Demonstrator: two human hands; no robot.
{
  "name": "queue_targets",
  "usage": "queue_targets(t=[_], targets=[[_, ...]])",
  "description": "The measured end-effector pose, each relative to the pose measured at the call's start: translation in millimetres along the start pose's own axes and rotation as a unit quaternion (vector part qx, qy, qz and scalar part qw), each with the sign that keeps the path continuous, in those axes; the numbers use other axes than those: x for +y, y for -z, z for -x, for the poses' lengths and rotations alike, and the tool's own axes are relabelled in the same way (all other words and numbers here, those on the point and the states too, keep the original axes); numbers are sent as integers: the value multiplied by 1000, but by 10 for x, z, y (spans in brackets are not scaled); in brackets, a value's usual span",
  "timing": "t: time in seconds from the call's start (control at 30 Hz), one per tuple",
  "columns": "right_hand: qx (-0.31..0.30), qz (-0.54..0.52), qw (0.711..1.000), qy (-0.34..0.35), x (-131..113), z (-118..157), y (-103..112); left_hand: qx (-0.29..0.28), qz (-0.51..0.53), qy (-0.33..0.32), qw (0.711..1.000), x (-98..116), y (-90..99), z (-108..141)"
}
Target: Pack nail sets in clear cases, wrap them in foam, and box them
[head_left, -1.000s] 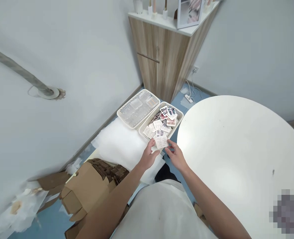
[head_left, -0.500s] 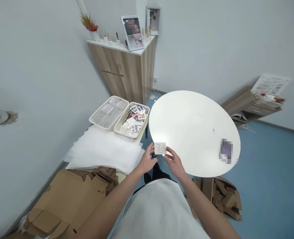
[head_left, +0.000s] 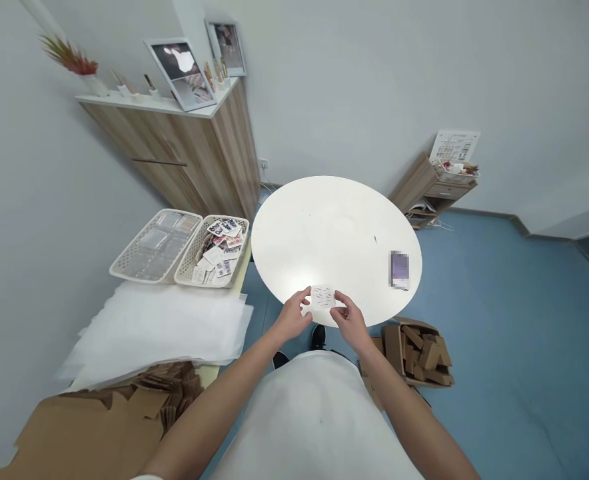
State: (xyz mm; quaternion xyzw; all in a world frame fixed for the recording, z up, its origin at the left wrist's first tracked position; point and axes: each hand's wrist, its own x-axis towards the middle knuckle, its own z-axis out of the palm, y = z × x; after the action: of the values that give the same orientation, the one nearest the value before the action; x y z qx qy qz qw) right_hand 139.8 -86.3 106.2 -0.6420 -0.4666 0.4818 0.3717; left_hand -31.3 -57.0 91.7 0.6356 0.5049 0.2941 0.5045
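Note:
A small white card (head_left: 323,297) with lines of dark print is held flat between my two hands, over the near edge of the round white table (head_left: 319,227). My left hand (head_left: 294,315) pinches the card's left edge between thumb and fingers. On the other side, my right hand (head_left: 349,319) grips its right edge the same way. The print is too small to read. To the left, a white basket (head_left: 178,275) holds a pile of similar printed cards (head_left: 224,250).
Beside that basket sits another basket (head_left: 117,265) of clear plastic packets. White foam sheets (head_left: 159,327) and flattened cardboard (head_left: 89,427) lie at the left. A blurred-out purple item (head_left: 399,269) rests on the table's right. A carton (head_left: 419,353) of cardboard pieces stands on the floor.
My view has swung to the right, so the baskets and cabinet now appear further left. The card, still in both hands, has come over the table's near edge.

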Motion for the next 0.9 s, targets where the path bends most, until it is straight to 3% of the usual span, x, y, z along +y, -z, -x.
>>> queue_targets(t=[0.27,0.53,0.73,0.9], targets=[[17,5,1000,17,30,-246,409,48,-78,-29,995,185,-237,-344],[-34,-30,999,8,91,-554,777,94,-57,-11,994,308,-451,-587],[-56,-34,998,2,210,-693,1001,44,-84,-7,995,415,-570,-685],[-71,-24,997,-12,254,-762,1089,21,-64,32,997,443,-627,-750]])
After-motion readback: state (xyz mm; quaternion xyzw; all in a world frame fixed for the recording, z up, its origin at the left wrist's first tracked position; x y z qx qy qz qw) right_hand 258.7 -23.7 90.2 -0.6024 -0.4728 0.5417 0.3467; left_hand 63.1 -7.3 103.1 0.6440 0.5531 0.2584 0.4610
